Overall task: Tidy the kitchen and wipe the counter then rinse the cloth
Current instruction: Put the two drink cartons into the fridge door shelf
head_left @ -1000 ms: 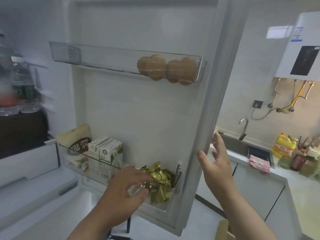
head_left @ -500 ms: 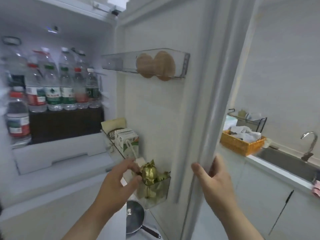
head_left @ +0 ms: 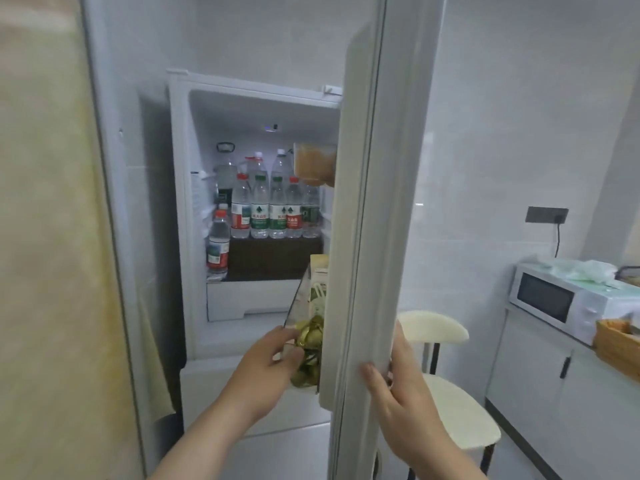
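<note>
While the fridge [head_left: 263, 98] stands open at the far middle, its tall fridge door [head_left: 367, 202] is seen edge-on, swung toward the viewer and splitting the scene

- Counter unit [head_left: 533, 372] at right: carries a white microwave [head_left: 554, 299] and a woven basket [head_left: 616, 344]. No cloth in view, so wiping is judged not yet begun; this reads as the tidying step
- Pale chair [head_left: 450, 410] stands near, just right of the door
- Water bottles [head_left: 266, 209] upright in rows on the far shelf, caps up
- Upper door bin [head_left: 313, 164] holds something tan, too blurred to name
- Lower door bin [head_left: 304, 306] holds cartons at its far end and gold-wrapped pieces [head_left: 310, 336] at its near end
- Right hand [head_left: 398, 393]: fingers wrapped round the door's near edge, thumb on the inner face. Likely steadies the door so that it neither swings nor closes on the other arm
- Left hand [head_left: 266, 362]: fingers curled, pinching at the gold-wrapped pieces by the bin's near corner. Probably seating them low behind the bin wall so they stay put when the door shuts

Next move, by my reckoning: left hand clear of the gap first, then the door pushed to
</note>
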A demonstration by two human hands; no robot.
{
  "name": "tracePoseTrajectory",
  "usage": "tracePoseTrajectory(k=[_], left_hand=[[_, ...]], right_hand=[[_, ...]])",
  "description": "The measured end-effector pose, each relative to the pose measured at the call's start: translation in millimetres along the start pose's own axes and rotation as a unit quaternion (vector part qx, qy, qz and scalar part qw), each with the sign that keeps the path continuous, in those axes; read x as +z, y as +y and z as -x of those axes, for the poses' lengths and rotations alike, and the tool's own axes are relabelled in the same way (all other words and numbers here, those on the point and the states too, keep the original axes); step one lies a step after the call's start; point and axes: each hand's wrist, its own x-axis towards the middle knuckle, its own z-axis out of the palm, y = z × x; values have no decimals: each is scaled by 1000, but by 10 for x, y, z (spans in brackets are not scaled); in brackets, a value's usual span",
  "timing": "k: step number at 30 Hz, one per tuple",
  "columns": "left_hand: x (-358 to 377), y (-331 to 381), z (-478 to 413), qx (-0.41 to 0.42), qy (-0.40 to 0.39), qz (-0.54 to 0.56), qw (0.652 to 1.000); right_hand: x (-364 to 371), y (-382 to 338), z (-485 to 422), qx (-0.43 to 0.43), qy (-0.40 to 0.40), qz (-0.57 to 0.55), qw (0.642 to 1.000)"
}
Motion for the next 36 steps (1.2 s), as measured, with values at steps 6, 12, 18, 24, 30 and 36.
tracePoseTrajectory(k=[6, 12, 18, 24, 30, 36], left_hand=[[-256, 193, 180, 36, 56, -26, 997], [-417, 453, 160, 113, 158, -93, 977], [-647, 468, -159, 68, 275, -169, 944], [-1062, 251, -498, 38, 300, -196, 933], [-1316, -70, -877, 18, 351, -245, 903], [-1636, -512, -1355, 97, 371, -375, 844]], right_hand=[[478, -161, -131, -54, -44, 96, 993], [759, -277, -369, -72, -115, 121, 983], [606, -269, -770, -70, -147, 107, 981], [518, -345, -1293, -94, -132, 120, 979], [785, -387, -1872, -160, -95, 140, 973], [1209, -333, -2468, -208, -67, 189, 957]])
